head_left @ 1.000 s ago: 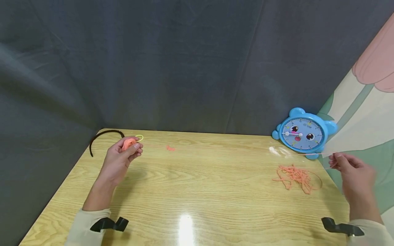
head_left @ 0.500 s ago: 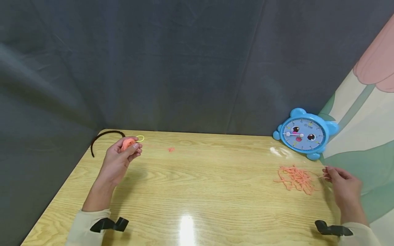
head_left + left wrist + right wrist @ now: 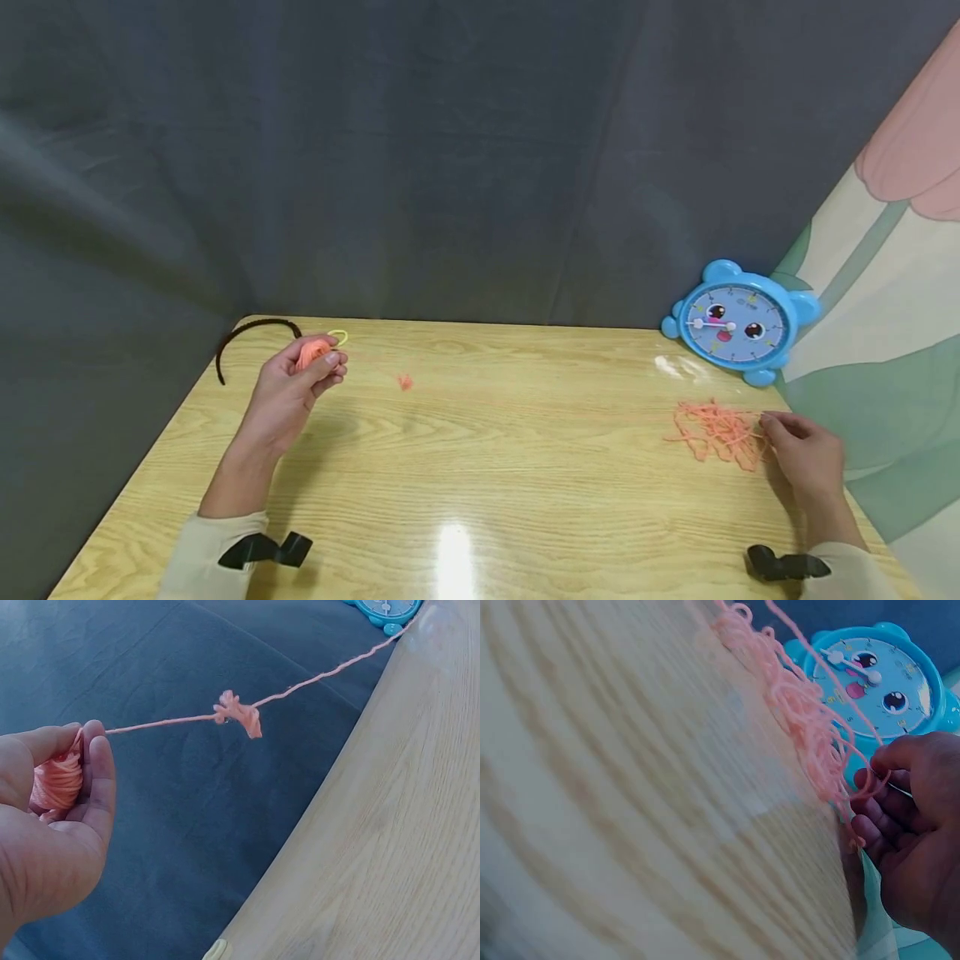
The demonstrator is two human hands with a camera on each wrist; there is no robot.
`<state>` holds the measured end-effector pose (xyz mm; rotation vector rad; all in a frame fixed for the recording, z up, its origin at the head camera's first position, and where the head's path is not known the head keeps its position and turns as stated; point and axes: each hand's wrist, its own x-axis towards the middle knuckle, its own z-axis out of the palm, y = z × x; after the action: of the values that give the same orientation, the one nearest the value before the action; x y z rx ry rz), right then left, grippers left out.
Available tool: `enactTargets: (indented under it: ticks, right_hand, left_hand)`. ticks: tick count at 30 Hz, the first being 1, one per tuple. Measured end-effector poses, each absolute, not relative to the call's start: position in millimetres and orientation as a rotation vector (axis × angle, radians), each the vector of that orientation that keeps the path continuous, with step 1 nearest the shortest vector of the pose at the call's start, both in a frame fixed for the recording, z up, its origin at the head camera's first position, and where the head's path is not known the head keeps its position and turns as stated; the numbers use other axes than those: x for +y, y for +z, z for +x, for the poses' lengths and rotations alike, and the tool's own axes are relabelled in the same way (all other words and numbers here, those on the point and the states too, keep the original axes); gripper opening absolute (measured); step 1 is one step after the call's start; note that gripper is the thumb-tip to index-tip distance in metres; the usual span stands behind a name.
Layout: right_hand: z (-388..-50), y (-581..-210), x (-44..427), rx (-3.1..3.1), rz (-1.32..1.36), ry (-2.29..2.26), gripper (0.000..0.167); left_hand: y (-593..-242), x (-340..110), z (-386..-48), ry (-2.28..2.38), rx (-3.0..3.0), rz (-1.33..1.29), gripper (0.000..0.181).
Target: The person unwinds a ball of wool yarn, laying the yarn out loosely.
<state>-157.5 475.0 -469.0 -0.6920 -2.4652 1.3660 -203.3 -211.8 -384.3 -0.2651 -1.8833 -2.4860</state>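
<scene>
My left hand [image 3: 285, 400] grips a small ball of salmon-pink yarn [image 3: 58, 784] between thumb and fingers. A single strand [image 3: 165, 721] runs from it toward the right, carrying a small tangled clump [image 3: 241, 715] of the same yarn partway along. At the other side my right hand [image 3: 808, 454] pinches the strand between thumb and forefinger. Just left of those fingertips, a loose heap of yarn [image 3: 716, 429] lies on the table. In the right wrist view a slack loop [image 3: 866, 761] links this heap [image 3: 802, 712] with the right fingers.
A blue animal-shaped toy clock [image 3: 738, 325] leans at the back right corner. Behind my left hand lie a thin black curved band [image 3: 255, 323] and a yellow ring [image 3: 340, 337]. Dark cloth [image 3: 450, 167] hangs behind the wooden table [image 3: 487, 475]; a patterned curtain [image 3: 900, 367] hangs at right.
My right hand has moved left and down from beyond the table's right edge to beside the heap. The clump on the strand has sunk slightly. My left hand stays put, holding the ball.
</scene>
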Motion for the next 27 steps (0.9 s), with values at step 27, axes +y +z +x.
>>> enactTargets:
  ticks: [27]
  right_hand:
    - [-198,-417,276,-2.278,0.100,1.506,0.025]
  left_hand:
    - [-384,-209,-202,-2.467,-1.923,-0.291,0.021]
